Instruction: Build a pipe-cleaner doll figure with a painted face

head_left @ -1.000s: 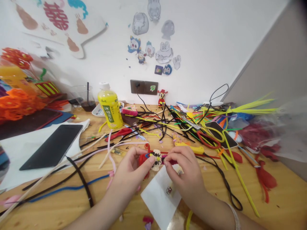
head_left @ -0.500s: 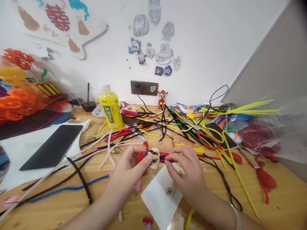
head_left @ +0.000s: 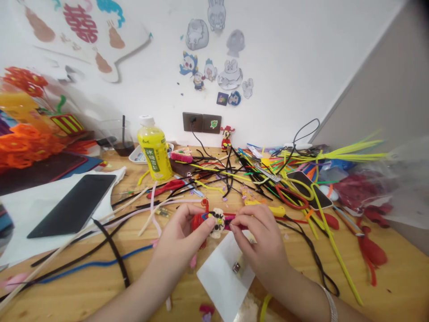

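Note:
A small handmade doll (head_left: 218, 222) with a cream face, black and yellow details and a red body lies sideways between my hands, just above the table. My left hand (head_left: 187, 232) is closed around its red body, with the thumb beside the face. The fingers of my right hand (head_left: 258, 230) pinch at the dark pink part on the doll's right end; whatever lies between the fingertips is mostly hidden. Below the hands is a white paper square (head_left: 223, 281) with a small metallic piece (head_left: 236, 267) on it.
A yellow drink bottle (head_left: 154, 150) and a plastic cup (head_left: 122, 143) stand at the back left. A dark phone (head_left: 72, 205) lies at left. Fuzzy craft stems, scissors (head_left: 268, 173) and a yellow-handled tool (head_left: 273, 209) crowd the right. A similar red figure (head_left: 226, 138) stands by the wall.
Almost nothing differs. The doll has shifted very slightly to the right and down in my fingers; both hands keep their places.

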Demonstrator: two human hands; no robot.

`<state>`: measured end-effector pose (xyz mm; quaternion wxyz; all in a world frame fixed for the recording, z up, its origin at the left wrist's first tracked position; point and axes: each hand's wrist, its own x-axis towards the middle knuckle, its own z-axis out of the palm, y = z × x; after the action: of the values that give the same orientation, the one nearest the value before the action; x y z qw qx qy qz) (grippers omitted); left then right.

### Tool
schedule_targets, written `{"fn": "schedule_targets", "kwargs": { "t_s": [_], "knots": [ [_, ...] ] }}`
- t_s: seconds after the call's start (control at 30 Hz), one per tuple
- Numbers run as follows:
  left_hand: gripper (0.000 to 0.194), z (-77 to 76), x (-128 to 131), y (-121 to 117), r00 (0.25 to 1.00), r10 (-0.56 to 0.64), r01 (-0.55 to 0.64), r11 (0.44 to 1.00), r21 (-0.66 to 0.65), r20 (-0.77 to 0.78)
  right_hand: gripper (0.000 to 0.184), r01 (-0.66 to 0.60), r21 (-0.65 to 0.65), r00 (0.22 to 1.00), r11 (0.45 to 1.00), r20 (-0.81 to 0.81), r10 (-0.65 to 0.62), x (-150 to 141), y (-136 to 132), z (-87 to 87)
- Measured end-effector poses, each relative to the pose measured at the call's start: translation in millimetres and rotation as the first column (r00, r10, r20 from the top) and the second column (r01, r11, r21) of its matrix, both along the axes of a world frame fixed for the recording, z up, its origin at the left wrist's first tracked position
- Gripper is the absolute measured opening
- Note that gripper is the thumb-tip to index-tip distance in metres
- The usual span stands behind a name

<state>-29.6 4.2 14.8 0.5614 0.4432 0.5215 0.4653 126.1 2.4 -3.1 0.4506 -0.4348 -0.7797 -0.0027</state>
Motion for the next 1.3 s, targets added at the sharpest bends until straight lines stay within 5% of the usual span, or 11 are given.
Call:
{"fn": "schedule_targets", "kwargs": {
  "t_s": [1.3],
  "knots": [
    [0.029, 3.2, -2.7, -2.4, 0.999, -0.009, 0.009, 1.000, -0.004, -0.036, 0.011, -0.101, -0.108, 0.992, 0.989, -0.081, 0.092, 3.4, 3.8, 2.1]
  ]
}}
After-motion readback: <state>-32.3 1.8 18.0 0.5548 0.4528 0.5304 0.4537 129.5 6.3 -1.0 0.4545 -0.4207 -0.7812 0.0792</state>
